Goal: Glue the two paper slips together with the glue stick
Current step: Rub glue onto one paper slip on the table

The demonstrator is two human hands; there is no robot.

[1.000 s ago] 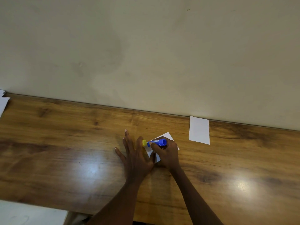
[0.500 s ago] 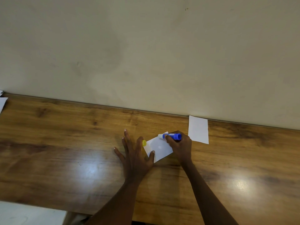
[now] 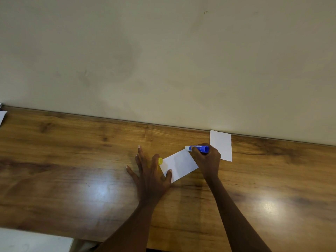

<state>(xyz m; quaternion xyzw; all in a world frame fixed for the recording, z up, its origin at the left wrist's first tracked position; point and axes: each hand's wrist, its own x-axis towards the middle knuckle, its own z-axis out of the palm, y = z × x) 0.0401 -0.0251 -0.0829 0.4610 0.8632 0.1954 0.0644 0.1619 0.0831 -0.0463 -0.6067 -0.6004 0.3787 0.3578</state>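
1. The table meets the wall behind it.
2. A slip lies tilted on the table between the hands.
3. The left hand lies flat left of the slip, with its thumb on the near corner.
4. The cap sits at the slip's left end.
5. The right hand, at the slip's right end, holds the glue stick, tip at the slip's far corner.
6. The second slip lies behind the right hand, against the wall.
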